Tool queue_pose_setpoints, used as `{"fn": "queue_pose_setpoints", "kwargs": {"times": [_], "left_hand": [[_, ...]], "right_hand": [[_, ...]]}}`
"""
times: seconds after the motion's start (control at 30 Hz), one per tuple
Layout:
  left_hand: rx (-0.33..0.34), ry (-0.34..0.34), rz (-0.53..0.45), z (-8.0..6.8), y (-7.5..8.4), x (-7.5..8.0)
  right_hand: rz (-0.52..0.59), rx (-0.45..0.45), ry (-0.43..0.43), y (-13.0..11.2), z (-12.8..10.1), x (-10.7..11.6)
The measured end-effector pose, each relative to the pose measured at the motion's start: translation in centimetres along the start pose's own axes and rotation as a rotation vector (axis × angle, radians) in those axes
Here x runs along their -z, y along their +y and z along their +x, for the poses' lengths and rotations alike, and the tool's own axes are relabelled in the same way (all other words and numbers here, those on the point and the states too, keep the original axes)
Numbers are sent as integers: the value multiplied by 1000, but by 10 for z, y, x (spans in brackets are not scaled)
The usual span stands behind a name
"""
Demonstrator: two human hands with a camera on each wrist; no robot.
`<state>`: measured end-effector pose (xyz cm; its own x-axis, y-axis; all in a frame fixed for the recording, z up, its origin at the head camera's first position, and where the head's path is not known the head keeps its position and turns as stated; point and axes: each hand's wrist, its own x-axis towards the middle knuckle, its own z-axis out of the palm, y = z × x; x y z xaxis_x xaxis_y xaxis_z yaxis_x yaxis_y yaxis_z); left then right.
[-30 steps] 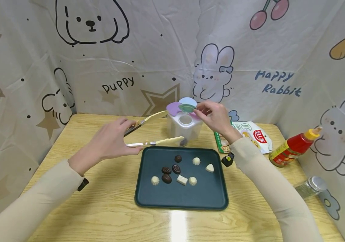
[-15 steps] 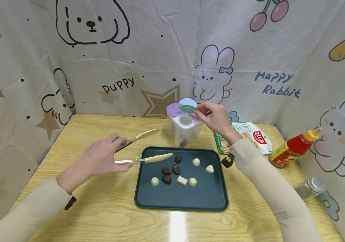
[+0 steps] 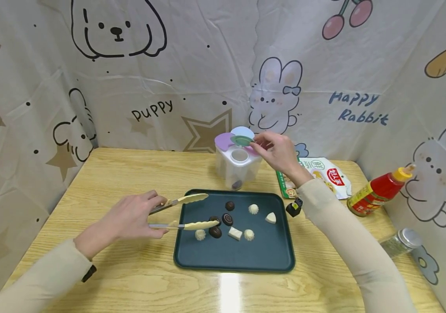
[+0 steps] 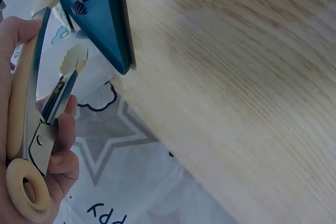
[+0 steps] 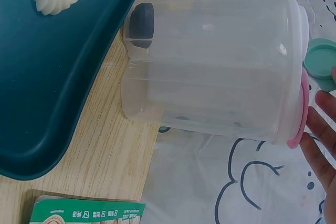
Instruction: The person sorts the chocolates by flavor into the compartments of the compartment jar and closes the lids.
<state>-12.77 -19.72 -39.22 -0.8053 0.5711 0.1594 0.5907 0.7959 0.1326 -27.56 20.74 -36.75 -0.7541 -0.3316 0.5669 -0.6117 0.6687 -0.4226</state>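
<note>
A wooden table sits inside a cloth backdrop printed with cartoon puppies and rabbits. On the table lies a dark green tray holding a scatter of dark and white chocolates. Behind the tray stands a clear jar with pastel flip lids; the right wrist view shows one dark piece at the jar's bottom, next to the tray's edge. To the right of the tray lie a snack packet, a red sauce bottle on its side, and a small glass shaker near the table's right edge.

The left hand grips a pair of cream tongs by the handle end, fingers curled around the two arms. The tong tips are spread apart above the tray's left part; the lower tip hangs beside a dark chocolate and over a white chocolate, touching neither as far as can be told. The left wrist view shows thumb and fingers wrapped on the tongs' metal arms.

The right hand is raised at the jar's top, fingertips pinching the green lid, which stands flipped open above a round hole
</note>
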Motion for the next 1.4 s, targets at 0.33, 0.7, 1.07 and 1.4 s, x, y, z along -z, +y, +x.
{"fn": "queue_pose_setpoints", "kwargs": {"times": [0.33,0.7,1.07,1.4], "left_hand": [[-13,-22,13,9,1,-10],[-22,-65,12,19,3,-14],[-32,-72,-35,20,2,-19],[-27,-45,-31,25,-1,-5]], "right_hand": [[-1,3,7,0,-1,0],[-9,-5,10,2,-1,-1],[-8,-4,3,1,0,-1],[5,-6,-18,-1,1,2]]}}
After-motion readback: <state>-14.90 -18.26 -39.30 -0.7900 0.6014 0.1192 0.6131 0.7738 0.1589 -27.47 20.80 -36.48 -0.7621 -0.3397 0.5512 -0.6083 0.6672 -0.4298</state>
